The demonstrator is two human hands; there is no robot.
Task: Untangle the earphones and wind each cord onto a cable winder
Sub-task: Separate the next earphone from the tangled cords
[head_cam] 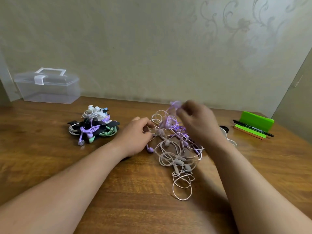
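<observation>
A pile (pixel 93 127) of wound earphones sits at the left of the worktop (pixel 118 191), but a pink-and-purple tangle (pixel 175 149) at its centre is not yet sorted, with the left hand (pixel 136 135) curling its fingers round the tangle's edge and the right hand (pixel 197 122) pinching a lifted purple cord (pixel 174 105).

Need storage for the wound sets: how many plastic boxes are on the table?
1: the clear plastic box stands at the far left of the table. No other shows.

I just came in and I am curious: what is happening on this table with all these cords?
A person is untangling earphones. The right hand pinches a purple cord raised above the tangle on the wooden table; the left hand grips cords at the tangle's left edge. A pile of already wound earphones lies further left.
</observation>
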